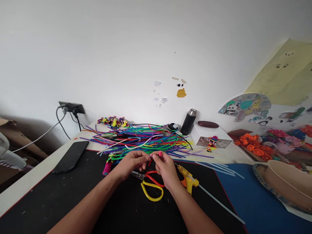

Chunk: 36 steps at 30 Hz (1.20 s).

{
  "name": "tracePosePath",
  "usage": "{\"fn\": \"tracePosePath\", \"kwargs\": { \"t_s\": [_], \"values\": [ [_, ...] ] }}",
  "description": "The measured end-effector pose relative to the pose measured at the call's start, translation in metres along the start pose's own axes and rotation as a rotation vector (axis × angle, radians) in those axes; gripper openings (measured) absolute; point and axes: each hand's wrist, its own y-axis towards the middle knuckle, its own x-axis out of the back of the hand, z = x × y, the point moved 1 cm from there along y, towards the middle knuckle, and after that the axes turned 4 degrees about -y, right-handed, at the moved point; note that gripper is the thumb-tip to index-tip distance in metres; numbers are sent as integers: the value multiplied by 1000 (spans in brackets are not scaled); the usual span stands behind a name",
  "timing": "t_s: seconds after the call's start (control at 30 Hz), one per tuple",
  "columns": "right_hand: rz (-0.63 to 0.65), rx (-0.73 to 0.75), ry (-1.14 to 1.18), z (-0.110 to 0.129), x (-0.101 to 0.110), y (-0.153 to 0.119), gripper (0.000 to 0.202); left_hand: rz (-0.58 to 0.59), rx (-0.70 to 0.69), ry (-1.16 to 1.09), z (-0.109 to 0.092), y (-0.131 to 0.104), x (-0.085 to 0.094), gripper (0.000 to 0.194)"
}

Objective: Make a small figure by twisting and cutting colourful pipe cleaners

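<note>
The head view has both hands meeting over the black mat [122, 201], and their own fingers cover much of what they hold. The left hand [136, 161] has its thumb and index fingertips together at the left end of a small pink piece [160, 153]; the grip itself is too small to make out. The right hand [166, 165] has thumb and forefinger closed on the piece, whose bright end pokes up above the right forefinger — the rest looks like a thin strand running left between the two pinches, though at this size that is hard to be sure of. A short red strand [150, 162] hangs just below, between the hands; whether it joins the pink piece cannot be told.

The scissors [152, 191] lie beneath, blades partly hidden by the left hand. The yellow glue gun [188, 179] is beside the right wrist, which hides part of it. Behind the hands, the heap of coloured stems [136, 139] is partly covered by them — as is the wrapped figure [108, 165], slightly, near the left forearm.
</note>
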Motion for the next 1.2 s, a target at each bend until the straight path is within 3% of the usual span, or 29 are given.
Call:
{"fn": "tracePosePath", "kwargs": {
  "t_s": [0.53, 1.2],
  "values": [
    [3, -15, -17, 3, -1, -1, 37, -26, 13, 8, -7, -4, -6, 48],
    [-15, -31, -39, -3, 0, 2, 42, -42, 39, 25, 1, 2, -2, 44]
  ]
}}
